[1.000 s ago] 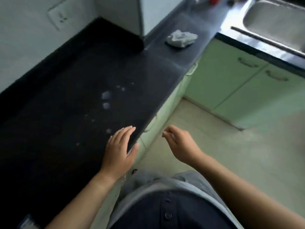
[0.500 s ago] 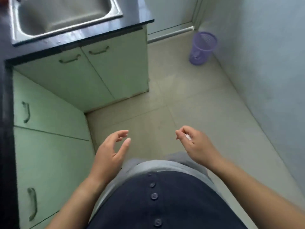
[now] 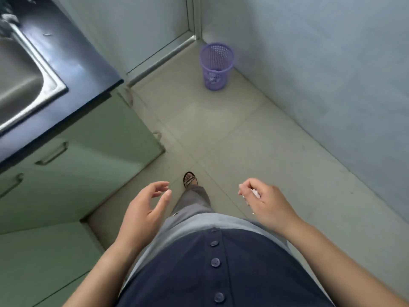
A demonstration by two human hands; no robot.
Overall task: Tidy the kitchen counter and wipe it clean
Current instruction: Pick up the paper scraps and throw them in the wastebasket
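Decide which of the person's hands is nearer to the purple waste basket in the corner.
Right. The right hand, closed on a small white scrap, sits almost straight below the purple waste basket in the view. The left hand, open and empty, is further off toward the green cabinets.

dim, cool daylight | sink motion-blurred | wide-angle bending at edges

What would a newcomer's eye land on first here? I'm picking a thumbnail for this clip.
Likely the purple bin, the one bright thing, standing on the pale floor in the far corner where the walls meet. Next, the two hands in front of the body: the left hand open and empty, the right hand curled round small white scraps. At the upper left, the steel sink gleams in the black counter.
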